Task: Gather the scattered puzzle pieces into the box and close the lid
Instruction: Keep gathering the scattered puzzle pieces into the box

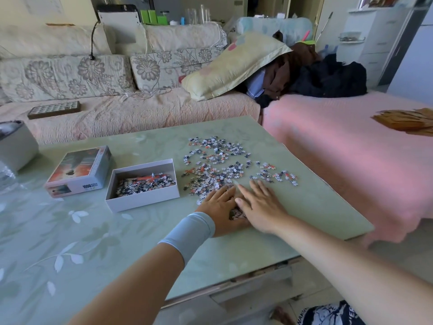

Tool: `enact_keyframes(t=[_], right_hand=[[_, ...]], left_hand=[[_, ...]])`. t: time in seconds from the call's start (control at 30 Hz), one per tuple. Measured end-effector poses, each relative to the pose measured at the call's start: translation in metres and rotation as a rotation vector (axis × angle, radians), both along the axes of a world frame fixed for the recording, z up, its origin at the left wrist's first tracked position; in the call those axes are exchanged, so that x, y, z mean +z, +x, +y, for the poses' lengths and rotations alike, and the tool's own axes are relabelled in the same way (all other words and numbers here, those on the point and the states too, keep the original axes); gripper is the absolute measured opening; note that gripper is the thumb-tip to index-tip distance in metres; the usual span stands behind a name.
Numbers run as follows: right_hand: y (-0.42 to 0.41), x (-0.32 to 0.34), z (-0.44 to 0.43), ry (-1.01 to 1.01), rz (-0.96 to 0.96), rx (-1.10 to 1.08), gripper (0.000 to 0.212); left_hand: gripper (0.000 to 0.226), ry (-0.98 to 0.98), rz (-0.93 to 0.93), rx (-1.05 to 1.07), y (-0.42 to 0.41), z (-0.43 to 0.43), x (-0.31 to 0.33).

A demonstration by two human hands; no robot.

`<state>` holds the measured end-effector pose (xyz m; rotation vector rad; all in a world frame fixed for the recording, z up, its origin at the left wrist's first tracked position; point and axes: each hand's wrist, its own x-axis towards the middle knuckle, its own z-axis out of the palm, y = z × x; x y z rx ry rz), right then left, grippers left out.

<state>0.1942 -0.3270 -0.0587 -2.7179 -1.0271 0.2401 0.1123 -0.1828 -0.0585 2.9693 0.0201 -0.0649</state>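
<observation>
Many small puzzle pieces lie scattered over the right half of the green table. A white open box to their left holds a heap of pieces. Its printed lid lies flat further left. My left hand, with a pale wristband, and my right hand lie side by side with straight fingers at the near edge of the scatter. A small clump of pieces shows between the two palms. Other pieces under the hands are hidden.
A grey container stands at the table's far left. Behind the table runs a floral sofa with a dark tray and a pillow. A pink-covered bed borders the table's right edge.
</observation>
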Motion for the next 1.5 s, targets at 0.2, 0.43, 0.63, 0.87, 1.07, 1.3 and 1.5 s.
enact_keyframes(t=[0.2, 0.43, 0.63, 0.87, 1.07, 1.3, 1.5], right_hand=[[-0.027, 0.001, 0.041, 0.101, 0.041, 0.176, 0.06], [-0.053, 0.006, 0.077, 0.199, 0.074, 0.287, 0.048], [-0.046, 0.026, 0.108, 0.432, -0.072, 0.251, 0.032], [-0.024, 0.028, 0.141, -0.052, 0.037, 0.341, 0.066], [-0.017, 0.02, 0.16, -0.087, 0.024, 0.419, 0.068], [-0.035, 0.023, 0.147, -0.026, 0.03, 0.432, 0.071], [-0.05, 0.03, 0.128, 0.222, 0.28, 0.422, 0.048]], left_hand=[[0.068, -0.155, -0.102, -0.043, -0.042, 0.047, 0.005], [0.047, -0.161, -0.088, -0.039, -0.086, 0.086, 0.03], [0.025, -0.002, -0.434, 0.096, -0.088, 0.131, 0.043], [0.053, 0.105, -0.236, 0.314, -0.079, 0.17, 0.023], [0.047, 0.043, -0.259, 0.335, -0.06, 0.19, 0.021], [0.052, 0.024, -0.28, 0.374, -0.06, 0.193, 0.025], [0.032, 0.047, -0.517, 0.224, -0.063, 0.15, 0.036]])
